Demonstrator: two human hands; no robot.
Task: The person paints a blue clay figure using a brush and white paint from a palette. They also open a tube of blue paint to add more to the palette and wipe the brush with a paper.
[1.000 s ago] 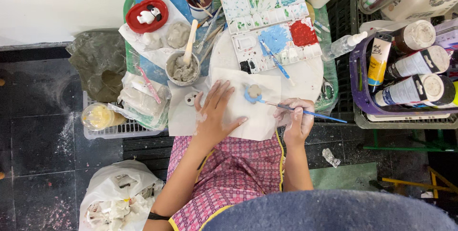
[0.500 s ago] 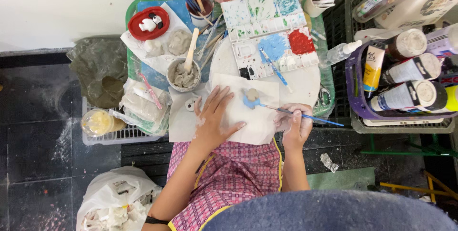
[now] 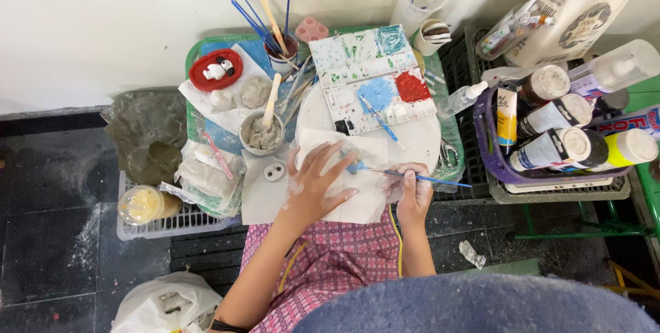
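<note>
Left hand spread flat, fingers released, pressing white paper sheet on the bench, right hand clenched around thin blue paintbrush, tip on small blue-painted piece beside left fingertips, paint palette just beyond

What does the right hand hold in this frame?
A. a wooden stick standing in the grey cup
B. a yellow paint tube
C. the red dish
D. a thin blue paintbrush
D: the right hand grips a thin blue paintbrush whose tip lies over the white paper, while the left hand rests flat on that paper.
</note>
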